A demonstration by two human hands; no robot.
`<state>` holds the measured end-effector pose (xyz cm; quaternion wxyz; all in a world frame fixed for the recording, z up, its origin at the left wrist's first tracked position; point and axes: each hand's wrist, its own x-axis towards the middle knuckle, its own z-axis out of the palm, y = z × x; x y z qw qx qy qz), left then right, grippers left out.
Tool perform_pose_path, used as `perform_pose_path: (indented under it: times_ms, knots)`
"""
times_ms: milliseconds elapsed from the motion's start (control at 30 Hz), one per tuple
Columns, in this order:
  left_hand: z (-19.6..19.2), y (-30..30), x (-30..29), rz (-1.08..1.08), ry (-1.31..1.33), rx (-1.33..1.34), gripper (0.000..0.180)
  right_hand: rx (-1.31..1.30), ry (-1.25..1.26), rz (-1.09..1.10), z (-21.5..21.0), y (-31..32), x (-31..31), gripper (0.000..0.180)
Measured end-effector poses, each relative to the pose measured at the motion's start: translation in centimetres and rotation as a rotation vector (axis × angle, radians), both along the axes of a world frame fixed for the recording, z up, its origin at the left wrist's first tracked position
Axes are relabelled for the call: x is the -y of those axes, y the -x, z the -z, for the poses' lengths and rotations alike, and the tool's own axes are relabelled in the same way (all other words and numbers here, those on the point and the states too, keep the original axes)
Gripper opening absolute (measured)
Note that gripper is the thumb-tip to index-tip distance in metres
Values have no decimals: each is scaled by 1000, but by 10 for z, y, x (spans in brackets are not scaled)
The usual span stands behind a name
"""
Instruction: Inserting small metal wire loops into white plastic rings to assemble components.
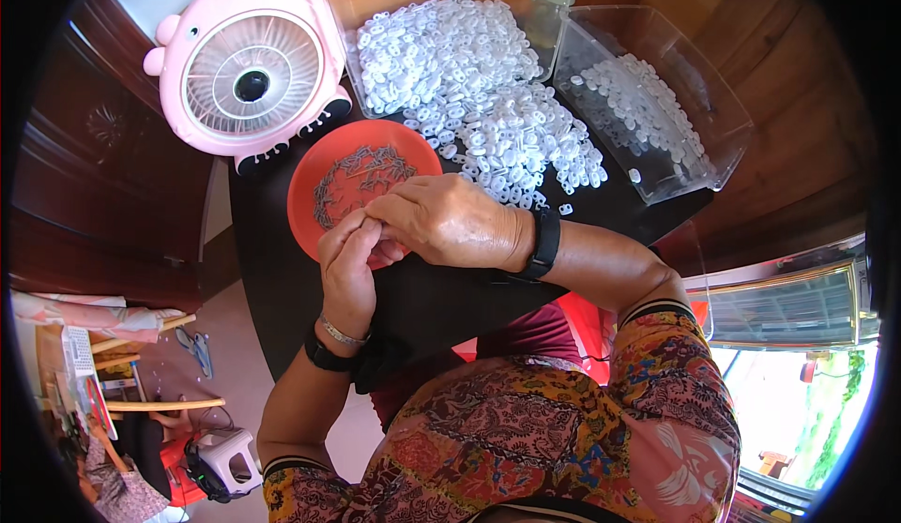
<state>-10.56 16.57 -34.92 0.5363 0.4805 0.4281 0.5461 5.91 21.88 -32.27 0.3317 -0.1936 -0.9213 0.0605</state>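
Observation:
My left hand [349, 265] and my right hand [455, 223] meet over the near edge of an orange-red plate [302, 199]. Both have their fingers pinched together at the tips. Whatever lies between them is hidden by the fingers. Many small grey metal pins or screws [352, 168] are scattered in the plate, too small to tell which. Just beyond my right hand, a heap of small white plastic pieces with holes [526, 138] spreads over the dark table [413, 312].
The heap spills from a clear plastic bin [328, 16] at the back. Another clear bin [718, 120] with similar white pieces stands at the right. A pink animal-shaped fan [174, 82] stands at the back left. Behind, at lower left, another person [131, 485] sits near a stool [230, 467].

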Motion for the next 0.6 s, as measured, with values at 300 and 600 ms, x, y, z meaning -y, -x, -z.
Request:
perform_pose_path:
  times_ms: [300,600]
  knots:
    - [0,-1,-2,1,-56,45,29,-75,-7,-40,1,1,-9,23]
    - [3,3,-7,-14,-145,-46,25,-286,-86,104,-19,-18,-21,24]
